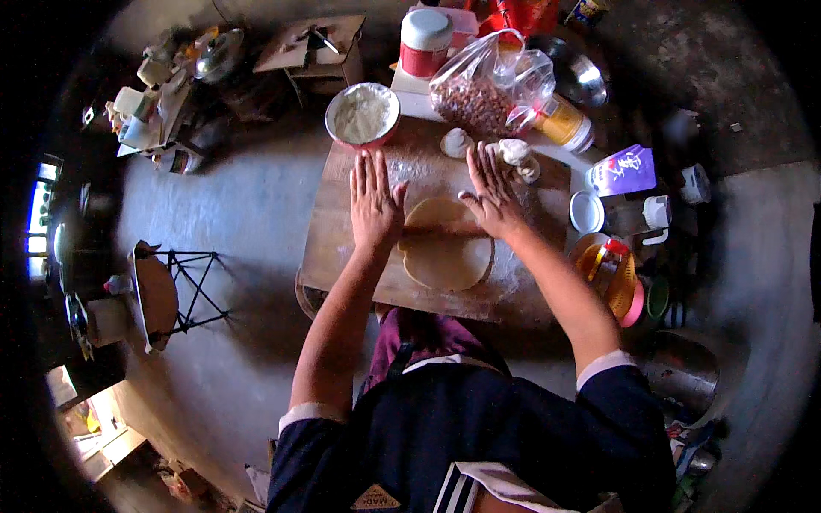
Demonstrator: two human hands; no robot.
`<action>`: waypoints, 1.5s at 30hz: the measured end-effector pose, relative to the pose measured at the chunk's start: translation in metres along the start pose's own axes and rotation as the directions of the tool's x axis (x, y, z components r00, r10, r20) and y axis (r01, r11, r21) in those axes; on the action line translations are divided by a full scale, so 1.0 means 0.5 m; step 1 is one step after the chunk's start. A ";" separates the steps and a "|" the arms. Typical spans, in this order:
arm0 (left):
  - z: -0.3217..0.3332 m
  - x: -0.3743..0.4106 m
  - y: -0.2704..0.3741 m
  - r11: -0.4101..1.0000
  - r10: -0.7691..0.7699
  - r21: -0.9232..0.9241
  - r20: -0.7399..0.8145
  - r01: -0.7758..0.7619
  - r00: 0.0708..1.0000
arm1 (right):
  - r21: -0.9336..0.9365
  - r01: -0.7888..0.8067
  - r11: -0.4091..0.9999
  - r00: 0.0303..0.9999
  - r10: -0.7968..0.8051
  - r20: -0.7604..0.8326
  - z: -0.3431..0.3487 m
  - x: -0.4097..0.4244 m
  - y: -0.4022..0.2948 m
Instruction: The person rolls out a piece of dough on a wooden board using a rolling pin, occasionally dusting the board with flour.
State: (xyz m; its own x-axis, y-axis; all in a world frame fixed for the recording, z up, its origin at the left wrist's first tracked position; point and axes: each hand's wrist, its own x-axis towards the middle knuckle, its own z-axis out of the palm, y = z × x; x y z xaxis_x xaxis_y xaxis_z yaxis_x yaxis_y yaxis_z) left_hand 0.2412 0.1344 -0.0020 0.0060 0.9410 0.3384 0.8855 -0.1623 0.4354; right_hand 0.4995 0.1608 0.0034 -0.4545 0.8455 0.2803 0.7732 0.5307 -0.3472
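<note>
A flat, rounded sheet of dough (447,264) lies on the floured wooden board (333,237) in front of me. Across it runs a brown wooden rolling pin (442,235). The heel of my left hand (375,204) covers the pin's left end, with fingers stretched forward towards a bowl of flour (362,117). On the other side my right hand (494,195) lies over the right end, palm down, thumb spread. Neither hand wraps its fingers around the pin. Just beyond my right fingertips sit several dough lumps (457,142), partly hidden by those fingers.
Behind the board stand a red jar with a white lid (426,42) and a clear plastic bag of reddish-brown nuts or beans (474,102). To the right are a metal basin (580,74), a purple pouch (621,170), a white lid (587,212) and a yellow basket (619,282). A stool (157,292) stands left.
</note>
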 end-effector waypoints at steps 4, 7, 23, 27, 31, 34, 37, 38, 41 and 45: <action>-0.031 -0.148 0.016 0.999 0.033 -0.008 0.170 -0.032 0.985 | 0.050 -0.017 0.999 0.989 0.009 0.148 -0.040 -0.129 -0.063; -0.117 -0.299 0.074 0.992 -0.001 -0.118 0.392 0.052 0.920 | 0.025 -0.015 1.000 0.965 0.008 0.262 -0.077 -0.264 -0.128; -0.034 -0.278 0.006 0.982 0.186 -0.022 0.162 -0.185 0.969 | 0.305 -0.140 0.942 0.964 0.199 -0.174 0.015 -0.114 -0.066; -0.082 -0.280 0.061 0.986 0.161 -0.004 0.216 -0.164 0.963 | 0.229 -0.262 0.937 0.944 0.298 -0.138 0.028 -0.073 -0.053; -0.108 -0.269 0.049 0.985 0.170 -0.041 0.188 -0.165 0.967 | 0.112 -0.464 0.879 0.856 0.412 0.312 0.011 -0.029 -0.050; -0.156 -0.295 0.033 0.988 0.154 -0.011 0.217 -0.155 0.964 | 0.176 -0.342 0.923 0.922 0.293 0.252 0.011 -0.024 -0.035; -0.179 -0.361 -0.006 1.000 0.011 -0.013 0.195 -0.009 0.981 | 0.302 -0.534 0.790 0.838 0.446 0.314 0.016 -0.017 -0.052; -0.179 -0.382 -0.026 0.992 -0.074 -0.081 0.254 0.097 0.965 | 0.325 -0.545 0.773 0.824 0.423 0.376 0.015 -0.013 -0.053; -0.211 -0.404 -0.039 0.970 -0.126 -0.190 0.145 0.152 0.981 | 0.351 -0.427 0.834 0.879 0.292 0.376 0.017 -0.013 -0.047; -0.243 -0.408 -0.044 0.930 -0.267 -0.238 0.080 0.278 0.960 | 0.309 -0.268 0.913 0.936 0.171 0.308 -0.054 0.005 -0.102</action>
State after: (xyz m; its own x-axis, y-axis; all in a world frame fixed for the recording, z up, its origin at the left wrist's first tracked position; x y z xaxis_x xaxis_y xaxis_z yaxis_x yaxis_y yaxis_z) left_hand 0.1643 -0.0898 0.0207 -0.1932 0.9708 0.1423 0.7148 0.0399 0.6982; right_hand 0.4711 0.1341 0.0458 -0.4296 0.9000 -0.0730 0.6911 0.2757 -0.6682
